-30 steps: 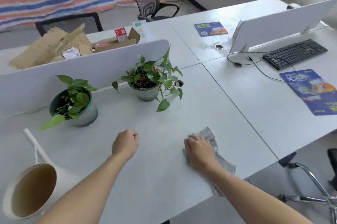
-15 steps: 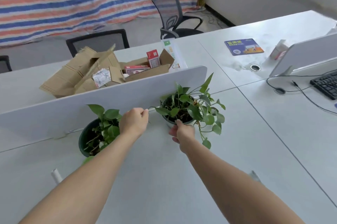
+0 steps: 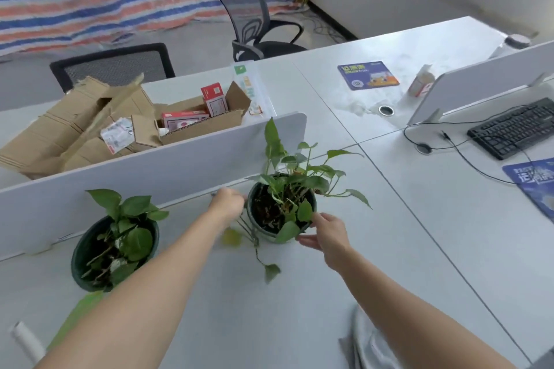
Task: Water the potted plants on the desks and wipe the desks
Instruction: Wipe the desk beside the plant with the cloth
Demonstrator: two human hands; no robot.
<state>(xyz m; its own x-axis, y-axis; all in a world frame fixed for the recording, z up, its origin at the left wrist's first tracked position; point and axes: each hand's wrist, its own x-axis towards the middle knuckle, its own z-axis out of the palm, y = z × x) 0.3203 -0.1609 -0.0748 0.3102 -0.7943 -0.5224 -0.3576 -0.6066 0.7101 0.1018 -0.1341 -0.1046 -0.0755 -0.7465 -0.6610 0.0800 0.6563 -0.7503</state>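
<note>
Two potted plants stand along the far edge of the white desk (image 3: 299, 308), against the pale grey divider panel (image 3: 180, 167). At the near left corner a white plastic spout (image 3: 25, 338) pokes into view; whatever it belongs to is out of frame. Next, the dark green round pot (image 3: 78, 260) of broad-leafed vine sits untouched. To its right, the left hand (image 3: 227, 206) meets the left side of the grey-green round pot (image 3: 265, 233) of trailing vine. That hand is blurred, so I cannot tell whether its fingers clamp the rim. The right hand (image 3: 325, 233) cups the pot's near right wall, thumb low and fingers curled against it. At the near edge, under the right forearm, lies a crumpled grey cloth (image 3: 365, 341), held by nobody.

With the cloth set down, this looks like shifting the pot to free the surface beneath it. Whether the soil is wet cannot be judged, so the watering may or may not be done. Wiping the far strip and the neighbouring desks seems left.
</note>
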